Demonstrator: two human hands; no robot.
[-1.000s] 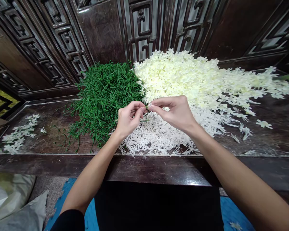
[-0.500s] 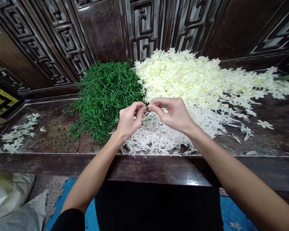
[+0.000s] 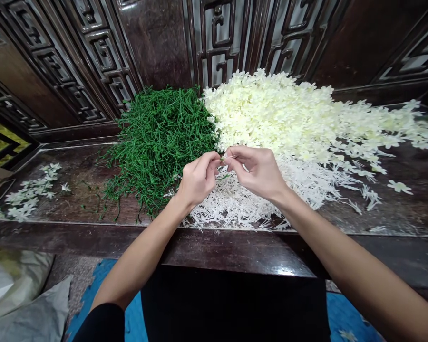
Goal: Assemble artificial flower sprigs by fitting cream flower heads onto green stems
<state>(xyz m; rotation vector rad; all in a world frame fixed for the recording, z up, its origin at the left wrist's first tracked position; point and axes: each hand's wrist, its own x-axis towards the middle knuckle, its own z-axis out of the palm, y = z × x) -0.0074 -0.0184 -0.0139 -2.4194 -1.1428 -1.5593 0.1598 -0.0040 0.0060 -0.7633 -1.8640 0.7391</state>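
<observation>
My left hand (image 3: 197, 179) and my right hand (image 3: 257, 170) meet fingertip to fingertip above a dark wooden table (image 3: 235, 251). The left pinches a thin green stem (image 3: 222, 176). The right pinches a small white piece (image 3: 229, 156) at the stem's tip. Under the hands lies a heap of white spiky plastic pieces (image 3: 242, 204). A pile of green stems (image 3: 160, 137) sits just behind and to the left. A big pile of cream artificial flowers (image 3: 288, 114) fills the back right.
Several finished small white flower sprigs (image 3: 28, 194) lie at the table's left end. Loose flowers (image 3: 399, 186) are scattered at the right. Carved dark wood panels (image 3: 214, 42) stand behind the table. Grey bags (image 3: 17, 294) lie on the floor at lower left.
Both hands stay pinched together on the stem and white piece, and sit slightly further right and lower in the picture. The piles look the same.
</observation>
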